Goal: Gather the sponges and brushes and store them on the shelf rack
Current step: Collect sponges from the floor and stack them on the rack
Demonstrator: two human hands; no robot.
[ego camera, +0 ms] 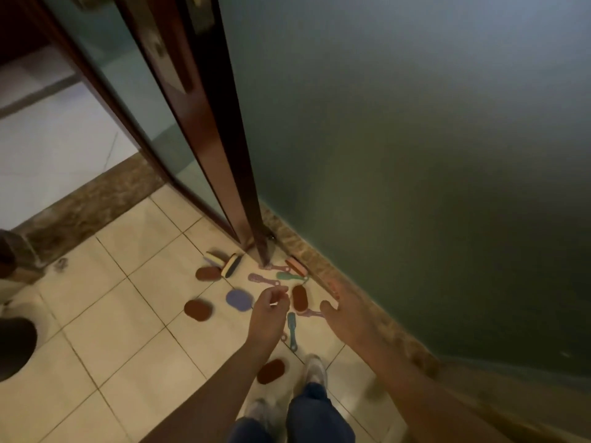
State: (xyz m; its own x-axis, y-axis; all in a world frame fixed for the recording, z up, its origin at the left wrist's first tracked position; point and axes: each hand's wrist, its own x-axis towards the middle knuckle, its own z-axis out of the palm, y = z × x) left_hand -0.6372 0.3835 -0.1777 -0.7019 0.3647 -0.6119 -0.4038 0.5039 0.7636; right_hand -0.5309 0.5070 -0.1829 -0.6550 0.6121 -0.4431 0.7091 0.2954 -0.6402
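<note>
Sponges and brushes lie scattered on the tiled floor by the door foot. Brown oval sponges (198, 310) (208, 273) (299, 297) (271, 371) lie around a purple oval sponge (239, 299). Two striped sponges (232, 264) and a pink sponge (296, 266) sit nearer the threshold. A purple brush (262, 279), a green brush (291, 277) and a teal brush (291, 330) lie between them. My left hand (270, 311) hovers above the purple sponge, fingers loosely curled, nothing plainly in it. My right hand (339, 311) reaches down with straight fingers over another purple brush (308, 312). No shelf rack is in view.
A dark-framed glass door (224, 155) stands ajar ahead. A frosted green glass panel (415, 155) runs along the right on a brown stone kerb (319, 266). A toilet (16, 330) is at the left edge. My feet (315, 369) stand among the items.
</note>
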